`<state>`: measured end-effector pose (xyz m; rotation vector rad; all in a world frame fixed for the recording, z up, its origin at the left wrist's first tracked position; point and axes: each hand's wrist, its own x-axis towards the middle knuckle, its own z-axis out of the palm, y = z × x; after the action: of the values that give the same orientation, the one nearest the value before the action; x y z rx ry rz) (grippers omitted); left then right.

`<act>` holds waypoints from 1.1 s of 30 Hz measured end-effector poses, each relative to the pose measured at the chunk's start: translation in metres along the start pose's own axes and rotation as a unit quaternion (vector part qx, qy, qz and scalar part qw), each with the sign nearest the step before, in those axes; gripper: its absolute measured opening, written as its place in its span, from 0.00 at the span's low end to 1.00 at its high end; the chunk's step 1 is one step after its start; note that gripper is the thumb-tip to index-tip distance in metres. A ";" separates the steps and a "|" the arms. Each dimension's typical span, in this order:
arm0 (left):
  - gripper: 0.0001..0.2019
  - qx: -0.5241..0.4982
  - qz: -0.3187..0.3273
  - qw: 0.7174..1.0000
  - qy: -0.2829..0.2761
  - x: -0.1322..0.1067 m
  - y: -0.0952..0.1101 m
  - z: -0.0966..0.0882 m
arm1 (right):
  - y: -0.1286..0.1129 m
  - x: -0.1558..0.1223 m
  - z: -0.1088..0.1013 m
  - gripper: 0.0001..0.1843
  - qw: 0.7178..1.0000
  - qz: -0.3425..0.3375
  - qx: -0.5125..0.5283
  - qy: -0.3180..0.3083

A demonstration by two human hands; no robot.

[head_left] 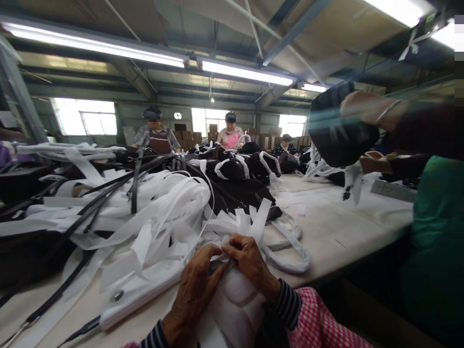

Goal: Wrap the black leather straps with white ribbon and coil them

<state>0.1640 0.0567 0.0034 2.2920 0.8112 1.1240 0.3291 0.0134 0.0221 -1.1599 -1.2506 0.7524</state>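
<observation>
My left hand (199, 280) and my right hand (250, 261) meet over white wrapping material (235, 309) at the near table edge. Both have their thumbs and fingers pinched together on its upper part, where the tips partly hide what they grip. To the right of my right hand lies a handle loop wrapped in white (290, 256). Cut white strips (250, 222) stand up just beyond my fingers. Left of my left hand rests a long white device (141, 295) with a round metal button and a black cord at its near end.
Loose white strips (174, 193) and black straps (90, 212) pile up on the left. Dark bags (232, 193) with wrapped handles fill the table's middle. On the right, a co-worker's hands hold a black bag (337, 130), blurred. Several people (232, 135) sit across the table.
</observation>
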 end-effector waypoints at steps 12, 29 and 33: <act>0.09 0.100 0.175 0.979 0.013 0.002 -0.020 0.002 | 0.006 0.002 0.012 0.10 0.998 -0.038 -0.017 0.042; 0.14 0.158 0.213 0.962 -0.060 -0.012 -0.004 -0.015 | -0.009 -0.021 -0.018 0.11 0.995 -0.031 -0.086 -0.048; 0.08 0.147 0.184 0.972 -0.017 -0.008 -0.009 -0.048 | -0.026 -0.018 -0.037 0.07 0.987 -0.053 -0.153 0.009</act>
<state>0.1182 0.0642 0.0206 2.7879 0.5838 1.1756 0.3576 -0.0201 0.0435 -1.3311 -1.4357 0.4804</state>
